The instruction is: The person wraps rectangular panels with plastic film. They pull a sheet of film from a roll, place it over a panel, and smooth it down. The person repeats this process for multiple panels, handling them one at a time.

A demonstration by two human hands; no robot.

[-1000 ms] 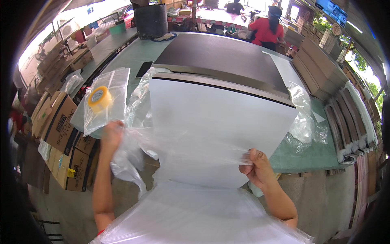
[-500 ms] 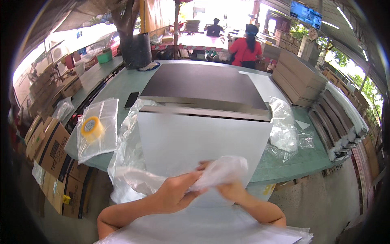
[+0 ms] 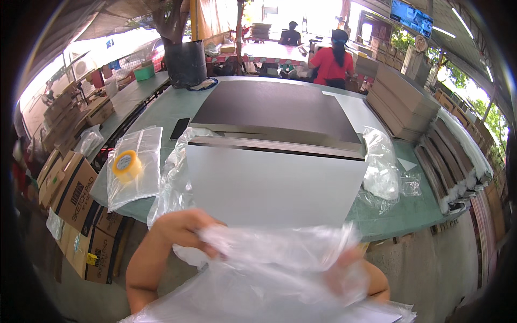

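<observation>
Between my two hands a thin clear plastic bag [image 3: 280, 250] is stretched out, blurred by motion. My left hand [image 3: 194, 229] is closed on one end of its edge. At the other end my right hand [image 3: 347, 269] grips the film, smeared and partly seen through it. Below lies more plastic over white sheets [image 3: 215, 309] at my body. Just beyond the bag, a stack of pale sheets [image 3: 274, 185] lies on the table's near side, its lower part hidden by the film. Behind it sits a stack topped with dark board [image 3: 272, 110].
On the green table [image 3: 142, 116] are a tape roll [image 3: 127, 167] on flat plastic bags, a phone [image 3: 180, 128] and crumpled plastic [image 3: 381, 167]. Board stacks [image 3: 398, 105] and wrapped packs [image 3: 449, 161] stand right. Cartons [image 3: 75, 199] stand left. A person in red [image 3: 331, 64] is farther off.
The plastic was bunched between my hands, which were close together. Now the hands are wide apart, the left moved left and the right moved right, with the film spread between them.
</observation>
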